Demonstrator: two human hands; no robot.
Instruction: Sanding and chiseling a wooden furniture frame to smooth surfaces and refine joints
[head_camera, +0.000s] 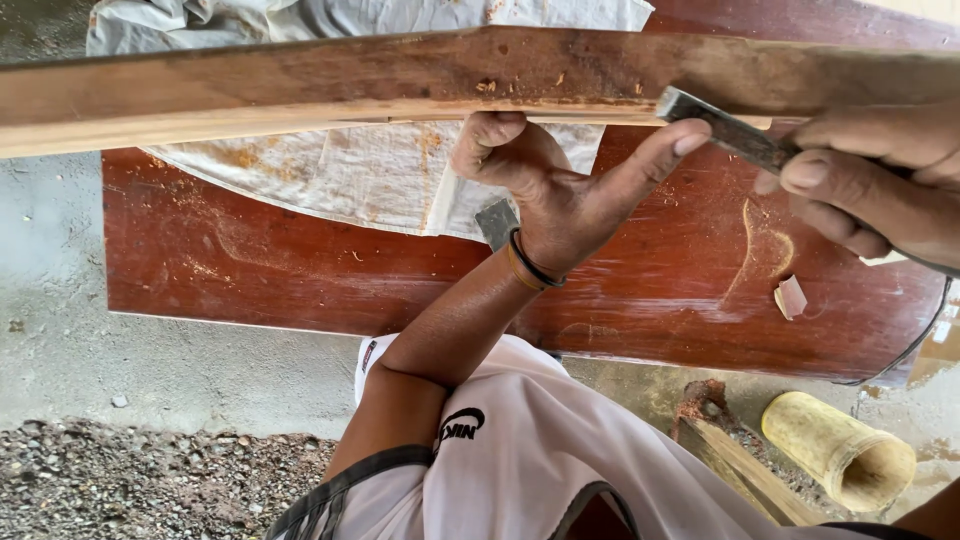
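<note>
The left hand (555, 195) sits near the middle of the view, its forearm rising from six o'clock with the elbow bent and a dark band around the wrist. Its thumb stretches out toward two o'clock while the fingers (490, 135) curl over at eleven o'clock. The right hand (880, 180) comes in from three o'clock, fingers folded tight in a closed grip, knuckles facing left

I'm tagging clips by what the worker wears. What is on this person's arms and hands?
Both hands are bare, with no gloves. The left hand has two thin bands at the wrist, one dark and one orange-brown. The left forearm is uncovered up to a white short sleeve with dark trim and a dark printed mark. The right hand shows no ring or band; its wrist is out of frame.
</note>
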